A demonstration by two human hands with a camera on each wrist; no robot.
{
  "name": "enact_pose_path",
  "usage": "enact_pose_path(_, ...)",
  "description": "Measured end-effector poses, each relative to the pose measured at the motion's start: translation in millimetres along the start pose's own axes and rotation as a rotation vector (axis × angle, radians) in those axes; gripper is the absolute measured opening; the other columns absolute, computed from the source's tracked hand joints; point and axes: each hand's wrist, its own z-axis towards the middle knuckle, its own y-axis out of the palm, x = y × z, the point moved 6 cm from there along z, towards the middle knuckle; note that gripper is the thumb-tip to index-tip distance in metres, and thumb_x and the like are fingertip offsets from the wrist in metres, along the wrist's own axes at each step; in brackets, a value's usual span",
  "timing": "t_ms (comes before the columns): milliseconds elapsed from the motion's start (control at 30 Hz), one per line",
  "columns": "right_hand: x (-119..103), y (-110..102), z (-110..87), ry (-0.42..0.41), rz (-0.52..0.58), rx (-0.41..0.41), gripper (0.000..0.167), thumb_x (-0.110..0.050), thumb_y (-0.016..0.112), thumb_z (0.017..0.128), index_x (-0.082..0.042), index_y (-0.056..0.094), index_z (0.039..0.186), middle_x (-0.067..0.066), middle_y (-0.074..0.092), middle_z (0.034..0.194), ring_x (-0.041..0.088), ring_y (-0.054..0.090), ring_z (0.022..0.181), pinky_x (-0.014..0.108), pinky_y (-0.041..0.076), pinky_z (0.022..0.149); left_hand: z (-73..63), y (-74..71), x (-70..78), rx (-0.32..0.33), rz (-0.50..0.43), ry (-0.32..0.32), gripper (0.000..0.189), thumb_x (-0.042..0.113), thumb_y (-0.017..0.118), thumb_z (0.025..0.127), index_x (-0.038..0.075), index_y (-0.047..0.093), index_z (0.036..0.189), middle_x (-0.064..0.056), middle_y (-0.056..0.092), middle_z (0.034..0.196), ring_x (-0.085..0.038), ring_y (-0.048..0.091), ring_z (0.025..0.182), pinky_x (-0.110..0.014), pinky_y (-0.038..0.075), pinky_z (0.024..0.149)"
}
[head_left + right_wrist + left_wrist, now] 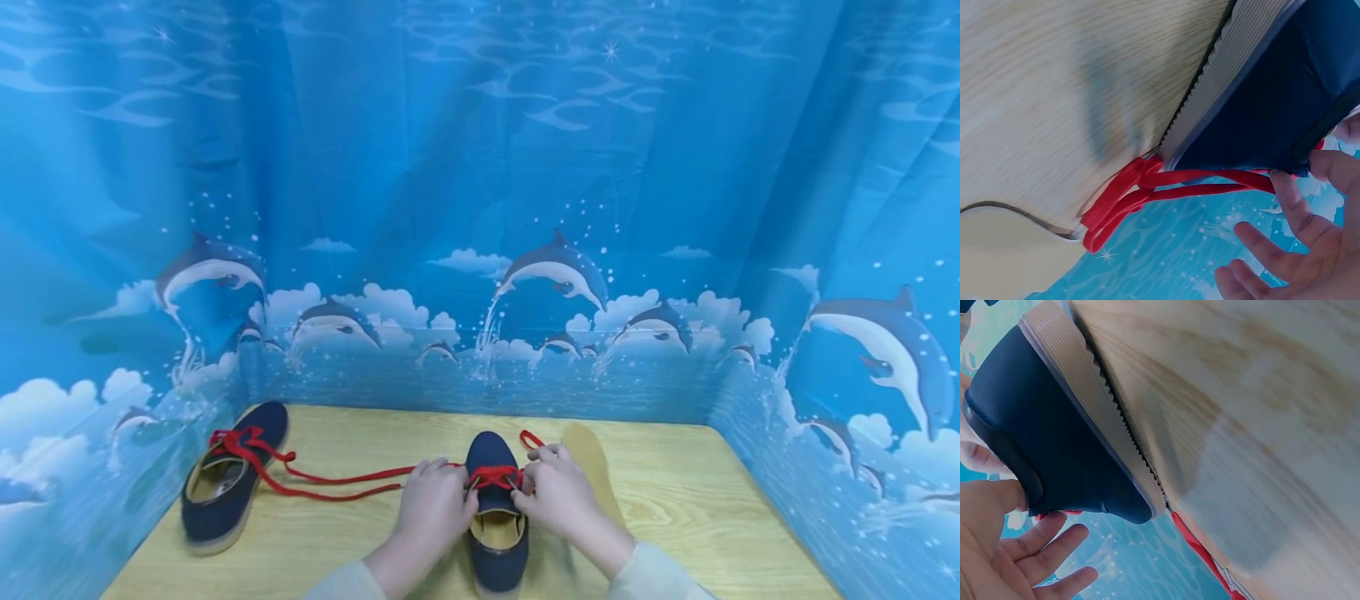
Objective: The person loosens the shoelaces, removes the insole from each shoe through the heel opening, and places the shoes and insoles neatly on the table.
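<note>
A navy shoe (500,567) with a pale ribbed sole stands on the table in front of me, toe pointing away. Its red shoelace (495,476) runs across the eyelet flaps, and a loose length trails out on either side. My left hand (433,510) pinches the left eyelet flap between thumb and index finger, the other fingers spread in the left wrist view. On the opposite flap, my right hand (561,498) pinches the edge with thumb and index finger; in the right wrist view the red lace passes right at its index fingertip.
A second navy shoe (217,521) with red laces sits at the table's left edge, its lace ends stretching toward the middle. A beige insole (588,458) lies right of the near shoe, partly behind my right hand. A blue dolphin-print curtain (480,208) surrounds the wooden table (690,517).
</note>
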Motion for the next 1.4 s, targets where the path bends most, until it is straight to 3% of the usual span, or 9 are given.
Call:
enact_pose_path(167,-10.7,0.6,4.8,-0.033,-0.074,0.006,0.04,-0.038,0.079,0.08,-0.024,0.05,0.056,0.011,0.066,0.119,0.035,0.052,0.114,0.054,0.049,0.089,5.0,3.3,4.7,-0.033,0.019,-0.034,0.031,0.044,0.078,0.083,0.016,0.068,0.075,-0.001,0.073,0.081,-0.03,0.067,0.104,-0.053,0.048,0.099)
enact_pose_path(267,-15.2,0.4,8.5,-0.04,-0.113,0.01,0.039,-0.041,0.078,0.081,-0.023,0.054,0.056,0.012,0.065,0.122,0.037,0.051,0.118,0.056,0.047,0.095,9.2,5.2,7.9,-0.054,0.033,-0.052,0.034,0.047,0.074,0.087,0.014,0.072,0.085,-0.004,0.074,0.088,-0.03,0.066,0.107,-0.055,0.045,0.102)
enact_pose_path(500,-18.8,0.2,14.1,-0.046,-0.164,0.027,0.028,-0.029,0.073,0.082,-0.018,0.062,0.058,0.011,0.066,0.119,0.036,0.05,0.122,0.055,0.045,0.099,15.4,4.0,12.0,-0.027,0.063,-0.049,0.026,0.036,0.072,0.089,0.01,0.075,0.09,-0.006,0.075,0.093,-0.03,0.065,0.11,-0.055,0.044,0.104)
enact_pose_path(733,-15.8,-8.5,12.5,-0.039,-0.134,0.065,0.019,-0.017,0.072,0.076,-0.015,0.064,0.059,0.012,0.067,0.12,0.037,0.051,0.122,0.054,0.045,0.1,14.3,1.7,6.2,-0.02,0.069,-0.042,0.022,0.031,0.072,0.089,0.009,0.075,0.088,-0.007,0.075,0.093,-0.032,0.065,0.112,-0.053,0.043,0.106)
enact_pose_path(1167,10.1,-5.0,10.8,0.01,-0.028,0.058,0.032,-0.014,0.068,0.077,-0.023,0.051,0.052,0.011,0.065,0.123,0.038,0.048,0.124,0.057,0.045,0.094,7.9,-3.7,-18.3,-0.023,-0.045,-0.097,0.015,0.025,0.075,0.087,0.012,0.074,0.078,-0.003,0.074,0.089,-0.032,0.063,0.112,-0.052,0.042,0.107)
enact_pose_path(1400,20.9,-0.6,4.1,0.055,0.082,-0.008,0.033,-0.015,0.069,0.081,-0.024,0.053,0.054,0.012,0.063,0.128,0.038,0.045,0.127,0.061,0.04,0.101,0.1,-1.8,-29.5,0.021,-0.052,-0.083,0.028,0.02,0.077,0.083,0.017,0.058,0.062,0.003,0.061,0.07,-0.025,0.063,0.083,-0.044,0.05,0.091)
